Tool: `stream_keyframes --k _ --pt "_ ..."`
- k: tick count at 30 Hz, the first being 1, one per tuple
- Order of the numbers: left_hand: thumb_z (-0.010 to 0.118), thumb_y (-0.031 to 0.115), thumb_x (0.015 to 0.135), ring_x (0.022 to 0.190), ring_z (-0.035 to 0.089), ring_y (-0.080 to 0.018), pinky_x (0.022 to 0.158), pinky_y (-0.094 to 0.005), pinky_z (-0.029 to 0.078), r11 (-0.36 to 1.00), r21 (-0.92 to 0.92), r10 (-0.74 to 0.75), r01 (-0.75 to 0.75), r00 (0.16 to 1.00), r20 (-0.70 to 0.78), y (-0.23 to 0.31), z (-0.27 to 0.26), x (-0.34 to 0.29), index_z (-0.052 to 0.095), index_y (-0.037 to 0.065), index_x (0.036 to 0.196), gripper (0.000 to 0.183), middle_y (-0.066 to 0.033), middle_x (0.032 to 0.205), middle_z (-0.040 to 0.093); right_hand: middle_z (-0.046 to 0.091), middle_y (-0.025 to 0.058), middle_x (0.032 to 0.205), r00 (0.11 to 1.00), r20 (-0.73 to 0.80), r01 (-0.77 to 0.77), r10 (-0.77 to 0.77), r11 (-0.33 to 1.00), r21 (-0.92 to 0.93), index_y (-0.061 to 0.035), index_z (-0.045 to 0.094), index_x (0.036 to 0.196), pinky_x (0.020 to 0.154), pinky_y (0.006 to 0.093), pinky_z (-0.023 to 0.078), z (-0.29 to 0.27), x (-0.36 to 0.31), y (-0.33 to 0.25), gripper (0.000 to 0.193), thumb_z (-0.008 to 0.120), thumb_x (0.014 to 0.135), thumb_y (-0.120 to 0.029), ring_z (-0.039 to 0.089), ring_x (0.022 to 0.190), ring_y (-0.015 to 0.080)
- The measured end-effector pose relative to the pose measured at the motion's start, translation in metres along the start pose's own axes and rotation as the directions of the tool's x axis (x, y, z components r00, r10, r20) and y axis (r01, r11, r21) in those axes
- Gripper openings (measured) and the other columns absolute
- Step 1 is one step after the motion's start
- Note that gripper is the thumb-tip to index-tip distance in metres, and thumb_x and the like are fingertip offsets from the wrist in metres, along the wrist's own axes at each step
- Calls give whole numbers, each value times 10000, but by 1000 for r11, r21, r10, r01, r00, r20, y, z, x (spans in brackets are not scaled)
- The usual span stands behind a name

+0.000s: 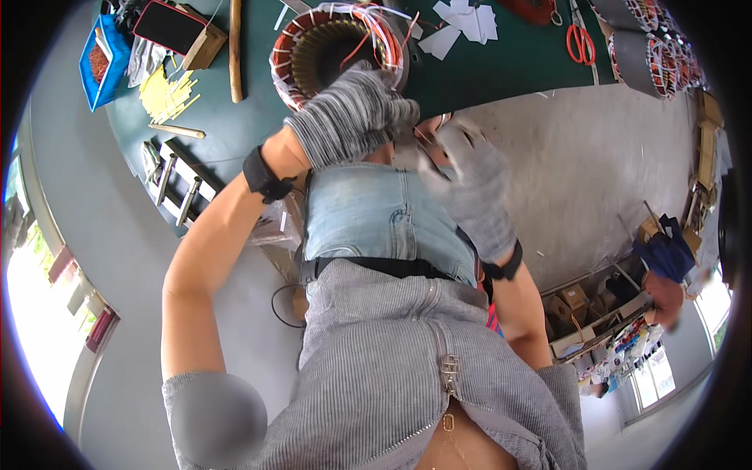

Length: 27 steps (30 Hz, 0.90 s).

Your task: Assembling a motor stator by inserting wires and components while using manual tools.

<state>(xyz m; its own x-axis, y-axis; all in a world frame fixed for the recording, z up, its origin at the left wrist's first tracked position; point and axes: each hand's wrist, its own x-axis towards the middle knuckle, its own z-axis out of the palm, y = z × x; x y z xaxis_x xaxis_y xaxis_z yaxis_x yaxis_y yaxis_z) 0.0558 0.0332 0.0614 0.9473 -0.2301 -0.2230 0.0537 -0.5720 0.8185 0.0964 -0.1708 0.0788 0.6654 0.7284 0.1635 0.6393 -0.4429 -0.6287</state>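
Note:
A motor stator [309, 59] with copper windings, white lacing and a loose red wire stands on the green bench top [439, 82]. My left hand [352, 113], in a grey striped glove, is at its near rim, with the fingers curled closed. To its right, just off the bench edge, is my right hand [470, 176] in a grey glove, its thumb and fingers drawn together. Thin strands show between the two hands. What each hand grips is too small and blurred to name.
Red-handled scissors [580, 44], white paper pieces [470, 19] and more wound stators [638, 59] lie to the right. On the left are a wooden stick [236, 51], yellow strips [166, 95], a phone [170, 27] on a wooden block and a blue bin [104, 59].

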Motion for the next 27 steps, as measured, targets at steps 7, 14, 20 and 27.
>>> stream_keyframes --k 7,14,20,27 --pt "625 147 789 818 545 -338 754 -417 423 974 142 182 -176 983 -32 -5 5 -3 632 31 949 198 -170 856 583 557 93 740 968 146 -223 203 965 139 -76 505 801 558 393 467 6 6 0 226 692 701 -152 580 632 293" --pt "638 141 757 855 546 -359 768 -435 437 946 246 239 -209 966 -97 -4 1 -5 641 35 974 241 -187 888 591 522 84 667 914 212 -404 347 835 375 -41 488 799 582 313 450 6 9 4 192 663 743 -99 545 609 176" --pt "624 106 739 862 556 -355 760 -437 440 926 310 240 -214 969 -49 4 4 -4 644 40 965 236 -163 860 614 551 6 699 761 438 -629 479 374 682 -58 515 826 588 211 421 4 -7 15 158 636 810 -159 504 638 55" --pt "617 102 747 841 558 -350 753 -441 444 923 300 272 -242 960 -62 -6 8 -4 642 39 934 199 -149 829 615 584 31 713 616 722 -724 315 -135 676 -60 509 846 569 229 430 -3 -14 28 162 614 842 -184 553 631 91"
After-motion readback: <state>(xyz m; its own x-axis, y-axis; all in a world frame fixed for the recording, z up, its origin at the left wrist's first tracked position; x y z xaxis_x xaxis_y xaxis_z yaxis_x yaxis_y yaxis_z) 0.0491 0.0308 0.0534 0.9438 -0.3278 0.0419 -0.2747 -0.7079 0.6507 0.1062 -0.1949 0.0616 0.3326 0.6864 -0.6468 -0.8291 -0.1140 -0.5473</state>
